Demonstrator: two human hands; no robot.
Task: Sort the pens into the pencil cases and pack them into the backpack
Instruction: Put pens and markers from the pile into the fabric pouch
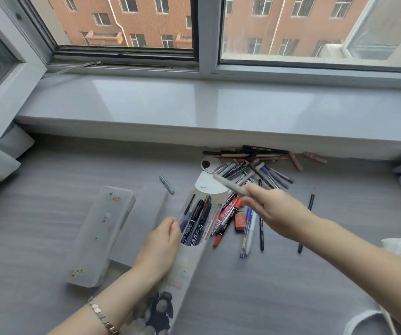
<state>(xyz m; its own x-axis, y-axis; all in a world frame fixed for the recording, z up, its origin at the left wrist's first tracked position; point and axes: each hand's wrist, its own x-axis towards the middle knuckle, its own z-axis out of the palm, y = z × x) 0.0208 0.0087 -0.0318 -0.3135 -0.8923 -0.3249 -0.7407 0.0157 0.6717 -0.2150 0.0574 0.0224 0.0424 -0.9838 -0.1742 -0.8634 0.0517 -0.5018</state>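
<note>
Only the head view to go on, so here's what's happening from where I stand. This looks like mid-sorting: the right hand (274, 211) has its fingers pinched round a grey pen (231, 186), held in the air just above the flap end of the open pencil case (187, 269). The left hand (160, 240) curls its fingers on the rim of that case's opening, holding it steady.

My guess at the next move: turn the grey pen in line with the case and slide it into the opening next to the black markers (196, 223) already inside. It's getting crowded in there, so it probably needs a bit of angling.

The case itself is long and pale, with a dark printed picture at the near end. It lies on the grey surface below the window sill (194, 105).

Plenty left to do. A pile of pens (250, 170) sits against the sill, more loose pens (247, 228) lie right of the case, and a clear pencil case (100, 235) lies shut on the left. I can't make out a backpack.
</note>
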